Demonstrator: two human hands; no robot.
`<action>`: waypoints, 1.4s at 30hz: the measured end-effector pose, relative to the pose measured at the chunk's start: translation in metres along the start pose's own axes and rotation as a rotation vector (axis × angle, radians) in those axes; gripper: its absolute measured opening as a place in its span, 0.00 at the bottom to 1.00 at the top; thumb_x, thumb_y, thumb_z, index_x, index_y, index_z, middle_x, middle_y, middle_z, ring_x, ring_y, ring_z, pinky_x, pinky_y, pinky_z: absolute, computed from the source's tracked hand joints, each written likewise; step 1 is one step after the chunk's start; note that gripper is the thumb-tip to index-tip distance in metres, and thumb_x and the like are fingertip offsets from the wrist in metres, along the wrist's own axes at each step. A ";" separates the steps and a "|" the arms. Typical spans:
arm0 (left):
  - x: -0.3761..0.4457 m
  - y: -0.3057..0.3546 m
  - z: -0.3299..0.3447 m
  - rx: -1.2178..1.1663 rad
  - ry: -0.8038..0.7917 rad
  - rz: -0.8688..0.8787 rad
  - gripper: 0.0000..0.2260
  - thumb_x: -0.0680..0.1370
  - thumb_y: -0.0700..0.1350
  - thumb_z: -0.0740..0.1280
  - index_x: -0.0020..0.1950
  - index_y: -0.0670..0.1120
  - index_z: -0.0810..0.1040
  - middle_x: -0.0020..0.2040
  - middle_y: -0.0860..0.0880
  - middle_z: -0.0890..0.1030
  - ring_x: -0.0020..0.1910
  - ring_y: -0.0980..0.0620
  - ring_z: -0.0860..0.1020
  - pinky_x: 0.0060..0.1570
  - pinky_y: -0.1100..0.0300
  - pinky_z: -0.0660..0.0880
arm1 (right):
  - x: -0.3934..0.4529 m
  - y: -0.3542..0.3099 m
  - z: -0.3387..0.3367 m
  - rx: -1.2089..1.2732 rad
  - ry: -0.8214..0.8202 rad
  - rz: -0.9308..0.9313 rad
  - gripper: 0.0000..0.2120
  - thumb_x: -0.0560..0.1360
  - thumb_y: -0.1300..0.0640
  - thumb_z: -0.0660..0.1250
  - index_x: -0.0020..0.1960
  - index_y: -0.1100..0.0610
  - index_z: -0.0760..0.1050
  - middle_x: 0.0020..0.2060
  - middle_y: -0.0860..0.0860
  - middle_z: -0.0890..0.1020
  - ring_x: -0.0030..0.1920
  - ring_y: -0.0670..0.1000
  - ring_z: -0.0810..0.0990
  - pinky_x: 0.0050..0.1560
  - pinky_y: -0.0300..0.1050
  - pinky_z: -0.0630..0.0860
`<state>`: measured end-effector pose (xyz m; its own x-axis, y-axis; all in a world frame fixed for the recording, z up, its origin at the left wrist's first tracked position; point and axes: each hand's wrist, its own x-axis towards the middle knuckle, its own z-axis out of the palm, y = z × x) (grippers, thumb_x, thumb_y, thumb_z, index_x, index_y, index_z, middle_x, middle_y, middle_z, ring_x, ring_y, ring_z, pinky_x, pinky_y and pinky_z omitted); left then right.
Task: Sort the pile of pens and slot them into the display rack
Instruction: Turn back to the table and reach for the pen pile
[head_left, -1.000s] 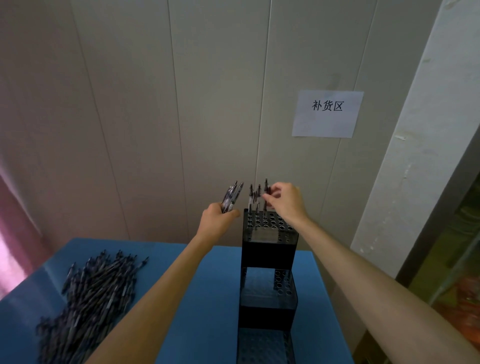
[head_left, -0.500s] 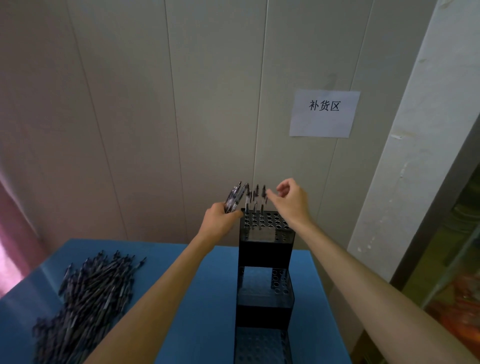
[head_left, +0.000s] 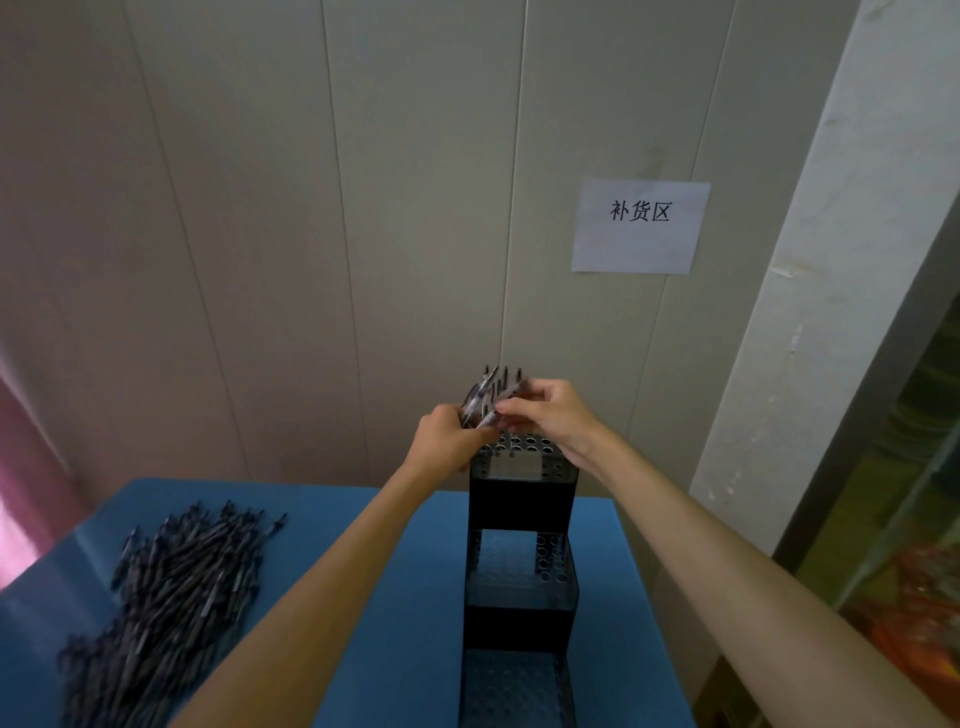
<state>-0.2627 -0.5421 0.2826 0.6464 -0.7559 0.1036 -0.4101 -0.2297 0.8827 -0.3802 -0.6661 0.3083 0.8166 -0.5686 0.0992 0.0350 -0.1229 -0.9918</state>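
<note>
A blue table (head_left: 270, 509) stands against the pale panelled wall (head_left: 260, 208), where a paper sign (head_left: 640, 226) hangs to the right. A loose pile of pens (head_left: 166, 608) lies on the table's left side, well apart from the black stepped display rack (head_left: 521, 551) at the right. A few pens stand in the rack's far top tier. The left hand (head_left: 445, 439) grips a bundle of pens (head_left: 480, 402), fingers curled round it. The right hand (head_left: 545, 415), apart from the bundle half a second ago, has now come across and pinches a pen in it above the top tier.
</note>
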 end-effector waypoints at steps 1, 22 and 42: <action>0.000 -0.001 -0.001 0.030 -0.004 -0.001 0.07 0.75 0.45 0.74 0.44 0.44 0.78 0.33 0.49 0.78 0.26 0.55 0.73 0.26 0.63 0.71 | 0.000 0.000 -0.003 0.020 0.011 0.001 0.08 0.74 0.68 0.72 0.52 0.68 0.79 0.44 0.62 0.84 0.40 0.54 0.84 0.45 0.45 0.83; 0.009 -0.013 0.000 0.064 0.099 0.013 0.09 0.74 0.45 0.75 0.40 0.47 0.77 0.32 0.50 0.75 0.30 0.52 0.70 0.35 0.58 0.72 | -0.002 -0.009 -0.054 -0.417 -0.201 0.061 0.09 0.78 0.65 0.68 0.58 0.64 0.79 0.46 0.61 0.85 0.45 0.52 0.84 0.52 0.46 0.80; 0.019 -0.016 -0.006 0.080 0.092 0.016 0.08 0.76 0.45 0.69 0.40 0.45 0.74 0.31 0.50 0.70 0.30 0.51 0.66 0.33 0.59 0.65 | 0.033 0.020 -0.033 -0.627 0.264 -0.186 0.03 0.76 0.60 0.72 0.50 0.57 0.80 0.44 0.49 0.85 0.44 0.46 0.84 0.47 0.39 0.81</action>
<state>-0.2399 -0.5496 0.2729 0.6942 -0.7012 0.1627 -0.4685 -0.2685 0.8417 -0.3718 -0.7140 0.2945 0.6595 -0.6610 0.3580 -0.2430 -0.6381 -0.7306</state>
